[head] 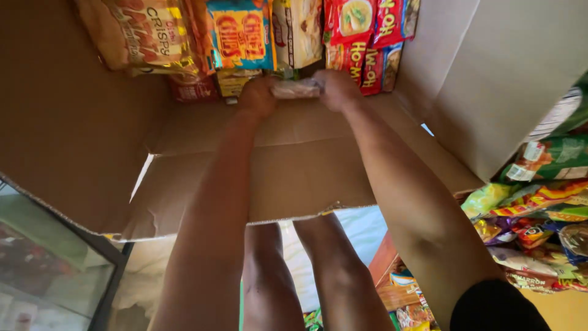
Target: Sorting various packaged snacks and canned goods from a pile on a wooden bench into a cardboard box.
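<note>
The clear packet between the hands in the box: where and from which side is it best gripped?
Probably at its two short ends. The packet lies sideways, long and narrow, with the left hand and right hand already at either end. Come from above through the open box; stacked snack packs block the far side.

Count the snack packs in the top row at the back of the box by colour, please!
Orange-yellow bag: 1
Blue pack: 1
Cream pack: 1
Red packs: 2
Total: 5
Left out: the small clear packet held between the left hand and the right hand.
</note>
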